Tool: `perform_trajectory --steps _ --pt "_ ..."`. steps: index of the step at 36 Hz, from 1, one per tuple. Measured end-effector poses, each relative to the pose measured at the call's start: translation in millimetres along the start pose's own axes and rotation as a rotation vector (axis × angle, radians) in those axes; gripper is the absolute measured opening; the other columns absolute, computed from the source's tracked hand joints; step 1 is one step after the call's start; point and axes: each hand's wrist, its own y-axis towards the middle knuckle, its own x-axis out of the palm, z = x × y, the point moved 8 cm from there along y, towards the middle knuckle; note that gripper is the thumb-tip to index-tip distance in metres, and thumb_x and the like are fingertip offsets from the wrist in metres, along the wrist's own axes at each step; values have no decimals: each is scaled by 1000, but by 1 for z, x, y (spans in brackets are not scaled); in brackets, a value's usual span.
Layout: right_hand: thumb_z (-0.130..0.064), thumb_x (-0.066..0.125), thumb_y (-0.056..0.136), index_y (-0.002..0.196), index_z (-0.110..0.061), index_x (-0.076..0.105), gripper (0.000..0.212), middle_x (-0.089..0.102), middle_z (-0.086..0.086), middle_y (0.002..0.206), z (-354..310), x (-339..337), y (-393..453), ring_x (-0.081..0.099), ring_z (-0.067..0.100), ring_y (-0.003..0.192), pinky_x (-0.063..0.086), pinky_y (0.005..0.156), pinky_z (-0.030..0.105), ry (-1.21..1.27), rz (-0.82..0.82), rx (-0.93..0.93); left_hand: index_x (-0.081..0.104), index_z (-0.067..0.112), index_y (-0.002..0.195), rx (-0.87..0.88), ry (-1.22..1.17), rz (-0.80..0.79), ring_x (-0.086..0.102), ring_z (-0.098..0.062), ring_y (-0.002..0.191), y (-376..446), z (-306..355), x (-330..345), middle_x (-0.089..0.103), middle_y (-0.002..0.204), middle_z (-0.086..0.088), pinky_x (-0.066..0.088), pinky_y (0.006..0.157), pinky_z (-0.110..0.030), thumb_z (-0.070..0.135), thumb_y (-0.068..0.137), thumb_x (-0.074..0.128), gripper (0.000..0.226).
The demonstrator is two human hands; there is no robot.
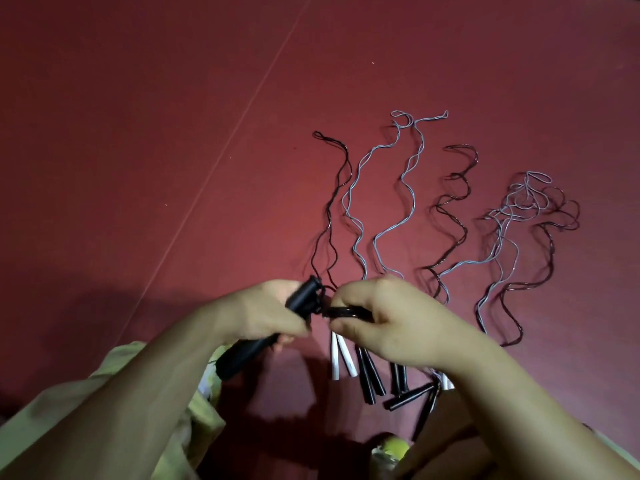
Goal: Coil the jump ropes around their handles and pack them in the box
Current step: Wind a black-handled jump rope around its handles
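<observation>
Forearms fill the lower frame; a pale green sleeve point(114, 410) covers the left one. Left hand point(266, 313) grips black handles point(263, 334), fingers curled round them, the handles tilted with their top end near the right hand. Right hand point(377, 323) pinches a loop of black rope point(343, 311) just beside that top end. On the red floor point(138, 133) beyond the hands, more ropes lie stretched out side by side in wavy lines: black point(330, 209), grey point(405, 188), black point(453, 199) and a tangled grey-black bunch point(530, 202). Their handles lie near the hands: 2 white point(341, 358), several black point(370, 375). Box not identifiable.
</observation>
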Motion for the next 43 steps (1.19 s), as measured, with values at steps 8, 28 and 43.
perform_trajectory --steps 8,28,43 --pt "-16 69 82 72 -22 61 15 62 4 64 11 -5 5 54 14 57 47 59 31 427 89 38 64 17 97 7 107 -285 46 -3 47 1 4 53 54 58 11 43 53 -23 5 82 71 21" --pt "-29 49 86 88 -15 57 17 52 -1 56 41 17 23 38 9 50 29 47 21 1179 193 142 73 19 91 246 -718 -362 44 -5 45 -8 35 34 53 63 4 40 45 -20 40 65 85 35" --pt "-16 44 102 85 -10 65 28 58 -14 54 55 -21 13 46 -2 52 37 55 15 650 385 211 49 -8 109 83 -533 -206 45 -9 43 -3 20 38 59 64 -2 38 42 -20 35 59 86 75"
